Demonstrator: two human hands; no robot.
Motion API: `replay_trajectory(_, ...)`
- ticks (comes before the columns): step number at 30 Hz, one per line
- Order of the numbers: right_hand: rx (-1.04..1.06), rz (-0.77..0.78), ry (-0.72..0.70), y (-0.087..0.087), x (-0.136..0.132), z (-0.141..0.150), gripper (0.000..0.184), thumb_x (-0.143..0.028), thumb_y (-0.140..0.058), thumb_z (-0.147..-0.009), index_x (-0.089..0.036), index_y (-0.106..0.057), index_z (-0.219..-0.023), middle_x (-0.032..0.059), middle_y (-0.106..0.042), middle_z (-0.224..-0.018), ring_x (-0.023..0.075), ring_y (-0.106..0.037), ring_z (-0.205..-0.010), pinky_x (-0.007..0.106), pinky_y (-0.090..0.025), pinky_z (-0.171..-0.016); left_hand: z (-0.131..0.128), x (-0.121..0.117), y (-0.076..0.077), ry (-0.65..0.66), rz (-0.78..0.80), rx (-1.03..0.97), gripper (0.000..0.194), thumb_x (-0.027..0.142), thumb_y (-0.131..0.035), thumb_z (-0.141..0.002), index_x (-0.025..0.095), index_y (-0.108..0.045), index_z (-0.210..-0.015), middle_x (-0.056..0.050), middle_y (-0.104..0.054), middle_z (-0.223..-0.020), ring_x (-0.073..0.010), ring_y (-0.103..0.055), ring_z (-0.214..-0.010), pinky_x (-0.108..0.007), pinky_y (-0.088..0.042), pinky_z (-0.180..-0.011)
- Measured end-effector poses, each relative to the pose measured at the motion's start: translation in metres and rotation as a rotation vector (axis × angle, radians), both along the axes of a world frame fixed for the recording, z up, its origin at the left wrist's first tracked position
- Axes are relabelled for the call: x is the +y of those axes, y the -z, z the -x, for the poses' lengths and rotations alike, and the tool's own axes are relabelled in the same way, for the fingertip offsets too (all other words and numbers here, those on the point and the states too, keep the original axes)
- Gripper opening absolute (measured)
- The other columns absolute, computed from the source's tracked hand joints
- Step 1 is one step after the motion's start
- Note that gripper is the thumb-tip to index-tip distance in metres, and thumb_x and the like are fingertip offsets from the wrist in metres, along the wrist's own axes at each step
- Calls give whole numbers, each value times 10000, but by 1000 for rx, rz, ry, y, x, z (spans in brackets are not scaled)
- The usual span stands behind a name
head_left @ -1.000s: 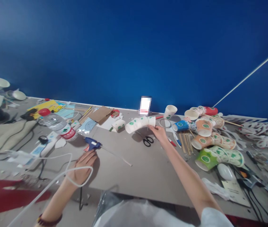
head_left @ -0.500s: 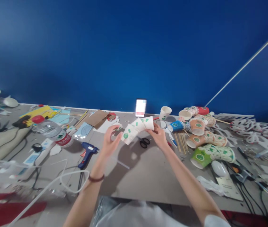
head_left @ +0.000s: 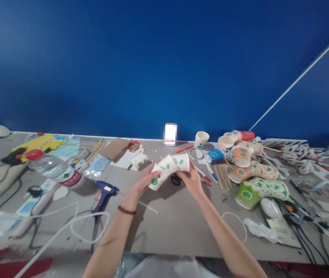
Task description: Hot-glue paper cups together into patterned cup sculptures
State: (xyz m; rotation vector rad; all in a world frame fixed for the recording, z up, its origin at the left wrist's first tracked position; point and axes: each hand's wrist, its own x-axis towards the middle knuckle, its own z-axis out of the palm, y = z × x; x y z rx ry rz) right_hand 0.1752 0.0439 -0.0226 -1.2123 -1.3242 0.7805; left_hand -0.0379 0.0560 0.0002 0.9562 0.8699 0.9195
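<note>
A curved chain of white paper cups [head_left: 168,165] with green leaf prints is held up over the table between my two hands. My left hand [head_left: 146,180] has its fingers closed on the lower left cup, which tilts downward. At the chain's other end, my right hand [head_left: 191,178] grips the rightmost cup near its rim. Just beyond my left hand, a separate white cup piece [head_left: 139,161] lies on its side. Black scissors [head_left: 176,179] rest under the chain, partly hidden by it and my right hand.
To the left are a blue glue gun [head_left: 104,195], a water bottle [head_left: 57,170] and a power strip [head_left: 33,208]. An upright cup [head_left: 201,139] stands near the wall. Coloured cup chains [head_left: 248,193] and wooden sticks [head_left: 222,177] lie to the right. A lit phone [head_left: 171,134] leans on the wall.
My left hand has moved from beside the chain onto its left cup and closed on it. The separate cup piece now shows clear of that hand. The chain has lowered slightly.
</note>
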Motion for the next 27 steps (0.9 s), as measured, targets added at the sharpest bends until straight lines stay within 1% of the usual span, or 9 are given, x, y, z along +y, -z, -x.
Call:
replay_trajectory(4, -31, 17, 14, 11, 4, -11, 201, -375, -725, -710, -237, -784, -843, 65, -598, -1364, 338, -506, -1291, 497, -422, -1066, -4, 0, 7, 7, 70, -79, 651, 391, -768, -689, 175, -517, -1249, -119, -708, -1058, -251, -713, -816, -366, -585, -677)
replay_trajectory(5, -31, 24, 22, 13, 4, -13, 196, -379, -727, -708, -239, -785, -834, 65, -608, -1352, 340, -505, -1290, 514, -392, -1087, -5, 0, 9, 5, 92, -103, 645, 380, -760, -706, 180, -508, -1265, -119, -710, -1070, -251, -717, -817, -372, -590, -679)
replay_trajectory(7, -22, 29, 37, 16, 3, -15, 185, -374, -725, -717, -245, -787, -834, 63, -610, -1347, 335, -518, -1272, 525, -374, -1095, -6, 1, 15, 17, 136, -155, 624, 378, -739, -748, 190, -491, -1289, -121, -716, -1089, -260, -726, -818, -397, -599, -688)
replay_trajectory(9, -23, 7, 34, 17, 1, -14, 151, -358, -729, -725, -257, -789, -820, 53, -606, -1349, 323, -518, -1269, 512, -383, -1092, -5, 2, 19, 48, 156, -199, 564, 397, -707, -788, 176, -511, -1268, -139, -722, -1091, -282, -733, -829, -419, -601, -695)
replay_trajectory(12, -31, -29, 23, 17, -3, -10, 112, -342, -742, -724, -270, -789, -794, 43, -596, -1356, 309, -525, -1261, 483, -409, -1079, -3, 4, 23, 95, 136, -225, 479, 421, -683, -807, 146, -569, -1182, -158, -740, -1035, -309, -736, -838, -423, -597, -687)
replay_trajectory(16, -35, -27, 40, 15, -3, -10, 131, -328, -751, -713, -266, -793, -820, 61, -590, -1359, 316, -541, -1242, 480, -423, -1067, -3, 3, 23, 83, 127, -219, 494, 440, -683, -789, 136, -580, -1165, -142, -753, -952, -310, -738, -789, -418, -591, -665)
replay_trajectory(20, -47, -40, 10, 13, -4, -13, 158, -338, -752, -722, -255, -789, -852, 73, -576, -1375, 322, -527, -1265, 492, -406, -1086, -6, 1, 22, 68, 148, -231, 494, 446, -685, -780, 126, -590, -1143, -140, -752, -919, -313, -732, -774, -425, -583, -665)
replay_trajectory(24, -13, -83, -63, 11, -5, -14, 264, -319, -762, -717, -247, -767, -971, 62, -431, -1507, 313, -492, -1310, 456, -428, -1082, -6, 1, 22, 40, 123, -208, 526, 449, -709, -758, 130, -580, -1156, -147, -742, -947, -302, -721, -791, -424, -568, -691)
replay_trajectory(27, 77, -55, -110, 12, -5, -15, 305, -333, -773, -707, -240, -748, -997, 49, -355, -1553, 309, -501, -1303, 411, -500, -1013, -5, 2, 21, -41, 9, -133, 568, 474, -734, -717, 152, -576, -1157, -120, -722, -996, -269, -695, -859, -374, -544, -747)
